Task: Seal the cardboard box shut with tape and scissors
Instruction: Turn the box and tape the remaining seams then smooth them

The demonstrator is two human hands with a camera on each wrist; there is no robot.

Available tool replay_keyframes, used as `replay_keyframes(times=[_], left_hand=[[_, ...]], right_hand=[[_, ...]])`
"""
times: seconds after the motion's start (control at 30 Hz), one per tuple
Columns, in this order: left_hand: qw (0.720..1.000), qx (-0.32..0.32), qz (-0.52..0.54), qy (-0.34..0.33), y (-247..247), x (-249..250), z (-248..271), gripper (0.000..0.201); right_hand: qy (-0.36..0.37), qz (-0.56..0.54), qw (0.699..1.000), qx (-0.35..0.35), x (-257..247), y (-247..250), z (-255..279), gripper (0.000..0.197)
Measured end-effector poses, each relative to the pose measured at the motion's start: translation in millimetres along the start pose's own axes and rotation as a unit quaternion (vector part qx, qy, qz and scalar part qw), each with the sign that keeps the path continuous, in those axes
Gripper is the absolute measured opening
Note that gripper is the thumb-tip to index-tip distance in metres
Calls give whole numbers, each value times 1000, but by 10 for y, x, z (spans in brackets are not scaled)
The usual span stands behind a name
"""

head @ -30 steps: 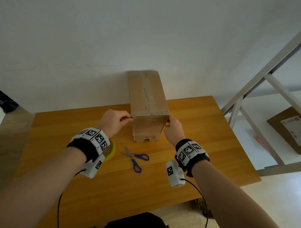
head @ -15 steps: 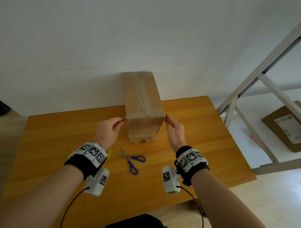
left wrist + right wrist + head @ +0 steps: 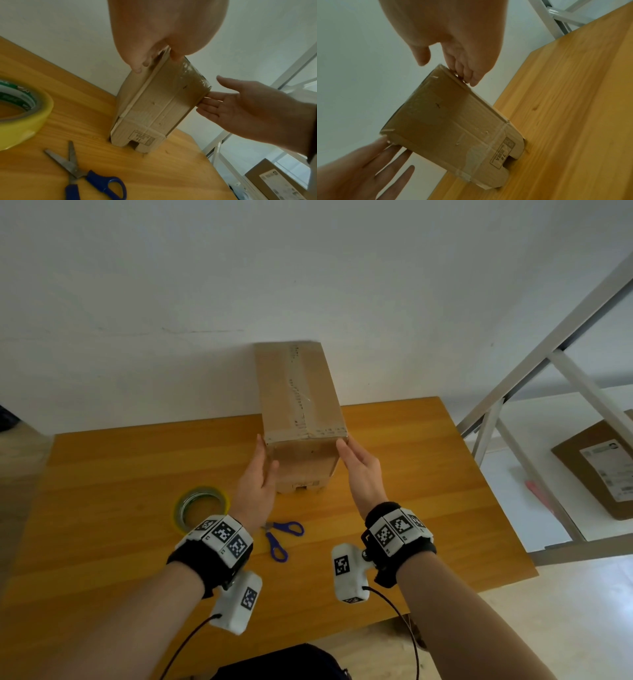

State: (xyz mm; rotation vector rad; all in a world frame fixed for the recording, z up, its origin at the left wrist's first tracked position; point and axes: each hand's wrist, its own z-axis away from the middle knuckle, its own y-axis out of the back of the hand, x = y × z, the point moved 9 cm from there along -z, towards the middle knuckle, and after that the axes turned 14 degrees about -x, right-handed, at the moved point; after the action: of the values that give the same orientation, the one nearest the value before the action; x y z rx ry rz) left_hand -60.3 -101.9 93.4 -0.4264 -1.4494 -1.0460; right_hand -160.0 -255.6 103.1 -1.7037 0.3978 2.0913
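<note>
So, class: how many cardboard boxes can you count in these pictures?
2. One box stands on the table between both hands; a second box lies right, behind the metal frame. Others may be hidden.

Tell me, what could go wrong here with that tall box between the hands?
The tall brown cardboard box stands on its narrow end, steadied only by straight fingers of the left hand and right hand, so it might tip. If it falls forward, it could land on the blue-handled scissors.
</note>
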Motion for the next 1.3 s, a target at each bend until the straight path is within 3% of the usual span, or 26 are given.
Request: replay_keyframes(times=[0.23, 0.33, 0.43, 0.57, 0.7, 0.93, 1.03, 1.2, 1.3], left_hand=[[994, 110, 14, -12, 247, 43, -134, 66], [994, 113, 5, -8, 248, 26, -179, 68], [996, 86, 23, -6, 193, -19, -190, 74], [995, 70, -19, 66, 139, -296, -126, 76], [994, 50, -14, 93, 44, -416, -57, 69], [994, 95, 35, 50, 153, -152, 138, 74], [990, 120, 56, 43, 230, -60, 238, 85], [985, 141, 96, 36, 330, 50, 315, 112], [984, 149, 92, 33, 403, 151, 343, 122]], right_hand=[[34, 63, 995, 75, -56, 85, -75, 37], [26, 64, 994, 88, -8, 121, -97, 39], [18, 66, 996, 51, 56, 74, -135, 45], [-15, 126, 992, 24, 213, 91, -167, 58], [-36, 162, 986, 7, 368, 93, -165, 50], [-21, 143, 989, -7, 269, -14, -26, 57], [-9, 130, 991, -29, 134, -135, 93, 59], [7, 64, 994, -93, -153, -396, 298, 46], [11, 42, 992, -121, -268, -525, 338, 52]])
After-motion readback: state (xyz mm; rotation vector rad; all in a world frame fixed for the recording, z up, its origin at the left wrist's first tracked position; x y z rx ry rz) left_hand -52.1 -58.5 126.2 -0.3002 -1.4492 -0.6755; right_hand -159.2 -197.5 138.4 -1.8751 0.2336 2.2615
